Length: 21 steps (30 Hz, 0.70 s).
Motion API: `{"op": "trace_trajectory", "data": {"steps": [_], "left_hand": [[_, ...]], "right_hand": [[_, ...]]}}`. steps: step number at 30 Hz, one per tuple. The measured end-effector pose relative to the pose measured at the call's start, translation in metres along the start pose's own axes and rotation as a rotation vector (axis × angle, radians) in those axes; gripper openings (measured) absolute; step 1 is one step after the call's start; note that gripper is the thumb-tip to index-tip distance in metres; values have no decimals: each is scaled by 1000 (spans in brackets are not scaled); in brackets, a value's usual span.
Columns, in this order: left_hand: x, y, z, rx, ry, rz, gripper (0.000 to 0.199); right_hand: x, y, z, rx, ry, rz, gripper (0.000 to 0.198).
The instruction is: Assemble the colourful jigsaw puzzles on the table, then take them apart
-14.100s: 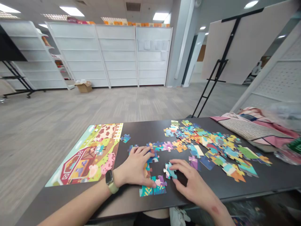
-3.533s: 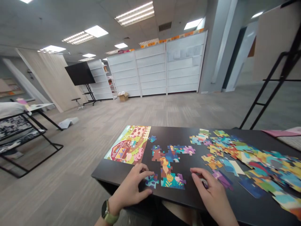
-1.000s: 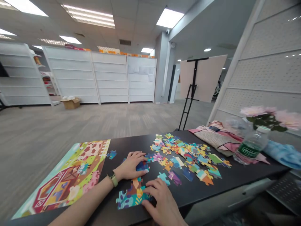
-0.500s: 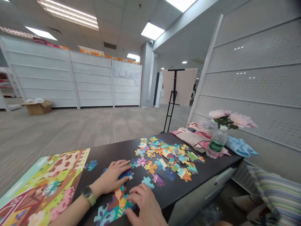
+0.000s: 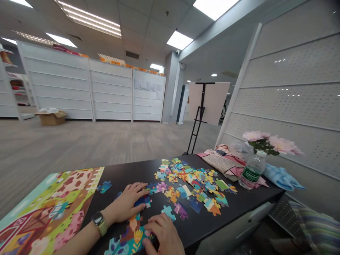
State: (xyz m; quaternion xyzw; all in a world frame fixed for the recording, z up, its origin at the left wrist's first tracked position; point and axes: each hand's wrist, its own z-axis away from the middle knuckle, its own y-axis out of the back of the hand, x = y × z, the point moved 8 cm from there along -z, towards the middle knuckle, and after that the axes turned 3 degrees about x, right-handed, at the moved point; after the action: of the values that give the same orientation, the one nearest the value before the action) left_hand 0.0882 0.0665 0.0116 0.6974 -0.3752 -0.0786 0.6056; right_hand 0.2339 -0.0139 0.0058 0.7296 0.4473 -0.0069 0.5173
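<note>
As left hand point(image 5: 128, 203) lies flat on joined puzzle pieces point(image 5: 137, 236), right hand point(image 5: 165, 234) curled, hold unclear, loose pieces point(image 5: 195, 174), bottle point(image 5: 251, 174), cloth point(image 5: 221, 161) beyond

White shelves point(image 5: 111, 90), grey floor point(image 5: 127, 141), lights point(image 5: 180, 40) — overhead

- Cool white light falls from the ceiling: a square panel point(image 5: 180, 40), a louvred fixture point(image 5: 90, 18) and a small round downlight point(image 5: 214, 75), the panel blown out to plain white.
- Small rows of glare show on the glossy perforated wall panel point(image 5: 287, 95).
- The clear plastic bottle point(image 5: 251, 171) catches soft highlights.
- Shade gathers under the right hand point(image 5: 165, 233); beneath the tabletop point(image 5: 127, 173) it is dim.
- The striped fabric point(image 5: 317, 226) at lower right is blurred.
- Loose puzzle pieces point(image 5: 195, 179) are readable, though slightly soft.
- Wide-angle stretch tilts the white shelving point(image 5: 61, 83); the upper right corner darkens.
</note>
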Motion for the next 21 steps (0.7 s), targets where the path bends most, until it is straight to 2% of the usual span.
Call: {"op": "trace_trajectory", "data": {"steps": [6, 9, 12, 14, 15, 18, 21], "left_hand": [[0, 3, 1, 46, 19, 23, 48], [1, 6, -2, 48, 29, 56, 43], [-4, 22, 1, 140, 65, 122, 34], [-12, 36, 10, 231, 105, 159, 31], [-16, 42, 16, 267, 118, 173, 29], [-25, 54, 32, 323, 117, 199, 24], [-26, 59, 39, 350, 93, 188, 22]], "right_hand": [[2, -9, 5, 33, 82, -21, 24], [7, 13, -5, 70, 40, -132, 21], [39, 56, -49, 119, -112, -80, 30], [72, 71, -92, -8, -204, 173, 41], [90, 76, -114, -49, -230, 221, 40], [136, 74, -166, -155, -270, 301, 30], [166, 60, -187, -246, -299, 354, 27]]}}
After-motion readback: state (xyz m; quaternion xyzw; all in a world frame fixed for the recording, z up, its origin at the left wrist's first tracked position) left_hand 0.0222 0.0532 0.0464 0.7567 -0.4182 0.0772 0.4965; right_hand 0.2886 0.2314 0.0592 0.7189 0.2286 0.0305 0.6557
